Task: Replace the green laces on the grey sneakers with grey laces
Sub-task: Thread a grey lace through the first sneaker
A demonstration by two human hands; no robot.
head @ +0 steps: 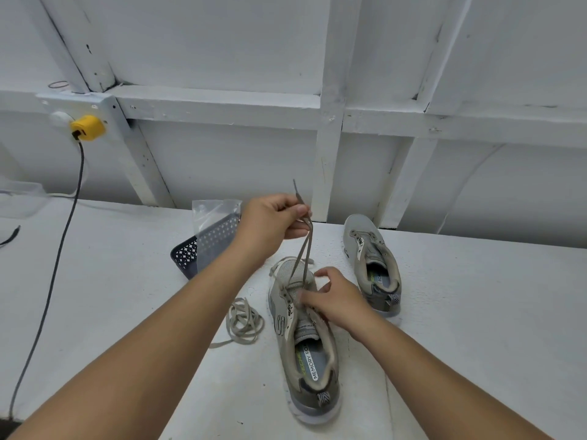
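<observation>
Nearest the camera, the grey mesh sneaker with a white sole (305, 354) lies heel-first on the white counter (476, 312). The left hand (270, 227) pinches both ends of a flat grey-brown lace (306, 249) above the toe; it looks soft, light and limp, best held near the stiff tips. The right hand (333, 300) rests on the eyelet row, fingers loosely curled; what they hold I cannot tell. A loose pale coiled lace (244, 322) lies just beside the shoe. The second grey sneaker (374, 265) stands unlaced farther right.
</observation>
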